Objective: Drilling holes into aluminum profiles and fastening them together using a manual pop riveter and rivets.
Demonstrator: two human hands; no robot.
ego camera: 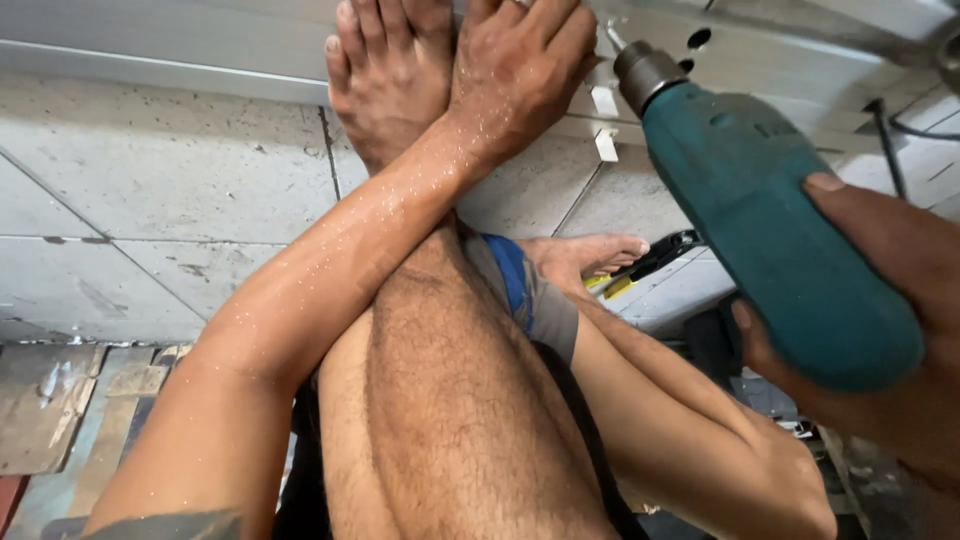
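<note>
1. Grey concrete floor slabs [150,180] fill the background, with worn boards at the lower left.
2. A pale metal profile [760,60] with punched holes runs across the top of the view.
3. Left hand [520,65]: grip flattened, fingers pressed together and laid palm-down on the profile, just beside a bare foot [385,70] that also bears on it.
4. Right hand [880,320]: grip wrapped fully around the rear body of a teal electric drill [770,210]; thumb lies along the top of the housing.
5. Drill position: tilted, its grey chuck [645,70] pointing up-left, bit tip at the profile just right of the left-hand fingers.
6. Two small white clips [605,120] sit below the chuck.
</note>
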